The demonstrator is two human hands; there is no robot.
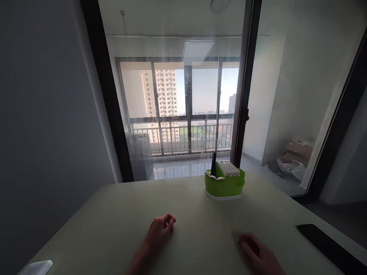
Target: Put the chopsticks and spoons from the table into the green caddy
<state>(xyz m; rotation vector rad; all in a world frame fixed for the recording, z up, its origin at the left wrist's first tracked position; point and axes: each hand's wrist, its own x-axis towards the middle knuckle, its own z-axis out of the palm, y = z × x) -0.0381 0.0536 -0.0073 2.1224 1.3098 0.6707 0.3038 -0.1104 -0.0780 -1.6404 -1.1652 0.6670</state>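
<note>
My left hand rests on the pale table, its fingers loosely curled with a small gap between thumb and fingers. Nothing shows in it. To the right, my right hand is half curled and slightly blurred, thumb apart from the fingers, and looks bare too. Beyond both hands stands a green and white storage caddy with a slotted white top. Dark sticks, perhaps chopsticks, rise from its left side. Neither hand touches the caddy.
A long black flat object lies along the table's right edge. At the front left corner is a whitish translucent item, cut off by the frame. Behind the table, a dark-framed glass door borders a balcony; a cardboard box and bags lie right.
</note>
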